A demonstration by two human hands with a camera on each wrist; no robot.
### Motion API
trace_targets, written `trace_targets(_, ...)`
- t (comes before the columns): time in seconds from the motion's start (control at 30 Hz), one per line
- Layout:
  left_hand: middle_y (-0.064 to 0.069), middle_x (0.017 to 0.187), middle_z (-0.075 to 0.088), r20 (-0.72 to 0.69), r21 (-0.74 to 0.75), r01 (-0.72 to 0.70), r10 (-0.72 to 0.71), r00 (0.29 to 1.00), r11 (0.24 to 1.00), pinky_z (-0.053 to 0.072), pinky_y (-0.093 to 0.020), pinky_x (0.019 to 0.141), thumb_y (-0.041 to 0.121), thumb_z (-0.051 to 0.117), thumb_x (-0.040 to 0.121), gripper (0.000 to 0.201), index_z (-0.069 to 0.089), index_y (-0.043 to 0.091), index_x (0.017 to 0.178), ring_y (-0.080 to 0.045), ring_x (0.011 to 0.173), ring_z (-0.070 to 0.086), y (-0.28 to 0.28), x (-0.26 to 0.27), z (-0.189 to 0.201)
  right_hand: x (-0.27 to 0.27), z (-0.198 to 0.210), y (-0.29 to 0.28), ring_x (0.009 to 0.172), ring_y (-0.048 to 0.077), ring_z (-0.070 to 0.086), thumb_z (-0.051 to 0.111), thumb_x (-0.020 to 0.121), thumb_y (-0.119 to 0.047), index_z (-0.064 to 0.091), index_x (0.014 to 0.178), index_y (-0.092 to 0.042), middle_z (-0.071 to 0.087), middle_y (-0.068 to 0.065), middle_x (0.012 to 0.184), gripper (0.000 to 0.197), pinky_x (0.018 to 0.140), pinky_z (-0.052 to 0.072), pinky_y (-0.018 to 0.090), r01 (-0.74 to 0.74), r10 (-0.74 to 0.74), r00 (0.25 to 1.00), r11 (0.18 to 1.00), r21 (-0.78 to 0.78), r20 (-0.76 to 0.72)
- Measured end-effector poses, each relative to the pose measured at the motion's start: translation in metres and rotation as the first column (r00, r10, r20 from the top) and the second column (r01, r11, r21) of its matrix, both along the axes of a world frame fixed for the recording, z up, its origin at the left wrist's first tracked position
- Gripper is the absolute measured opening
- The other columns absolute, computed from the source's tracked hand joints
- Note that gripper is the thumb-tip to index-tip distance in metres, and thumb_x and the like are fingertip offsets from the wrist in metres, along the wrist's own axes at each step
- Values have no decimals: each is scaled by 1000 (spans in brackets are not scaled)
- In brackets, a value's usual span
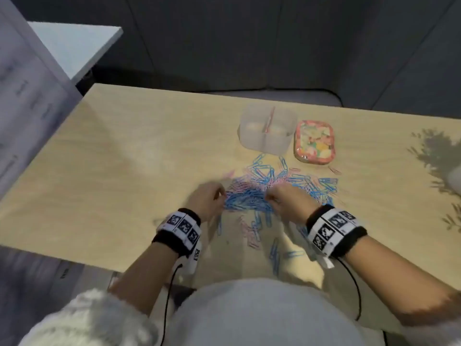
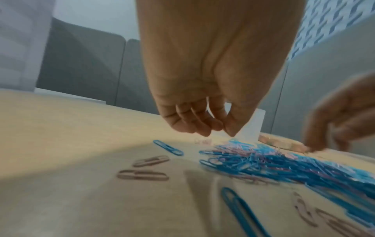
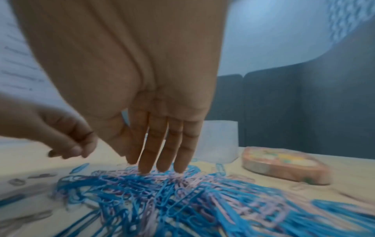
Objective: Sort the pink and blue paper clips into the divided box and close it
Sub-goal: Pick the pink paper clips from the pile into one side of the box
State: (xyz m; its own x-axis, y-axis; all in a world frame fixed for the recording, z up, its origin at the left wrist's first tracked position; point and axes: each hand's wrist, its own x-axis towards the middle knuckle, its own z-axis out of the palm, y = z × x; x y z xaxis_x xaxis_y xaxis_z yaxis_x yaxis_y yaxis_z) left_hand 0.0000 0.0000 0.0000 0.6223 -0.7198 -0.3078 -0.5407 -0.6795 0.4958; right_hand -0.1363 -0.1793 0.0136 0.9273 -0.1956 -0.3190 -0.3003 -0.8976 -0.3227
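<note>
**Sorting barely begun: both hands at the mixed heap**

Fingers first, head view: both hands sit at the near edge of the paper clips (image 1: 269, 191), left hand (image 1: 207, 198) at about 8 o'clock of the heap, right hand (image 1: 284, 199) near its middle; their curl is hard to read here. The divided box (image 1: 267, 132) stands open at 12 o'clock beyond the heap, apparently holding one pink clip against its divider; its patterned lid (image 1: 314, 142) lies just beside it at 1 o'clock.

Left wrist view: the left hand's fingers (image 2: 194, 123) hang loosely curled with the thumb close, above the table (image 2: 61, 144), gripping nothing I can make out. Loose clips lie flat, long axes pointing every way.

Right wrist view: the right hand's fingers (image 3: 162, 152) are straight, tips touching the tangled pile, released.

Judging by this, colour separation is the step in hand; next comes pinching out one colour cleanly from the tangle.
</note>
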Motion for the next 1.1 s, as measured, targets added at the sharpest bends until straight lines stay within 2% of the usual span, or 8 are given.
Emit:
trace_targets(0.1, -17, 111, 56, 78, -43, 72, -68, 995, 996, 38, -34, 87, 12, 52, 88, 20, 60, 7, 105, -32, 102, 54, -19, 0, -6, 29, -12, 11, 110, 33, 52, 42, 84, -7, 59, 115, -8, 57, 16, 118, 34, 88, 45, 40, -69, 71, 997, 996, -54, 36)
trace_targets(0.2, -15, 133, 47, 109, -16, 184, -181, 977, 983, 33, -32, 98, 12, 54, 86, 25, 59, 9, 111, -30, 121, 45, -25, -5, -16, 35, -25, 13, 118, 33, 44, 43, 86, -10, 50, 129, -12, 49, 11, 132, 43, 97, 41, 45, -154, 156, 988, 978, -138, 1)
trace_targets(0.3, -11, 118, 52, 155, 25, 227, -228, 961, 974, 40, -37, 95, 18, 53, 87, 25, 59, 14, 111, -30, 114, 48, -19, -8, -22, 25, -37, 6, 111, 35, 49, 44, 85, -12, 54, 123, -11, 55, 15, 123, 40, 94, 43, 47, -229, 229, 973, 955, -187, -17)
trace_targets(0.43, -11, 113, 55, 108, 11, 262, -261, 959, 965, 40, -35, 91, 19, 52, 90, 21, 63, 13, 107, -28, 107, 52, -13, -8, -20, 13, -37, -5, 103, 34, 52, 26, 81, -21, 65, 108, -14, 62, 10, 110, 48, 89, 45, 45, -146, 149, 989, 980, -133, 10)
trace_targets(0.6, -13, 108, 56, 48, -70, 41, -38, 998, 997, 40, -31, 86, 18, 55, 89, 17, 63, 9, 102, -27, 100, 56, -24, 5, -16, 38, -24, -6, 112, 30, 49, 47, 90, -15, 61, 116, -14, 62, 7, 116, 30, 94, 41, 41, -54, 60, 995, 996, -74, 81)
trace_targets(0.83, -15, 109, 56, 104, 8, 15, -16, 994, 1000, 40, -36, 87, 19, 61, 84, 23, 59, 7, 103, -31, 102, 54, -43, 10, -22, 77, -30, 13, 112, 30, 48, 58, 85, -28, 60, 104, -7, 56, 13, 114, 28, 89, 38, 38, -35, 39, 999, 995, -95, 38)
trace_targets(1.0, -16, 110, 54, 160, 36, 84, -89, 983, 996, 37, -35, 80, 16, 58, 86, 19, 60, 4, 101, -32, 100, 54, -40, 13, -26, 74, -32, 21, 117, 30, 45, 47, 93, -18, 57, 111, -4, 51, 14, 120, 25, 89, 39, 39, -75, 76, 997, 992, -106, 6)
trace_targets(1.1, -14, 105, 57, 289, 70, 159, -172, 942, 985, 42, -34, 76, 12, 61, 82, 14, 62, 3, 93, -32, 97, 54, -34, 15, -24, 69, -33, 17, 117, 31, 44, 40, 95, -7, 52, 113, 0, 49, 17, 122, 23, 86, 41, 39, -122, 124, 992, 975, -184, 2)
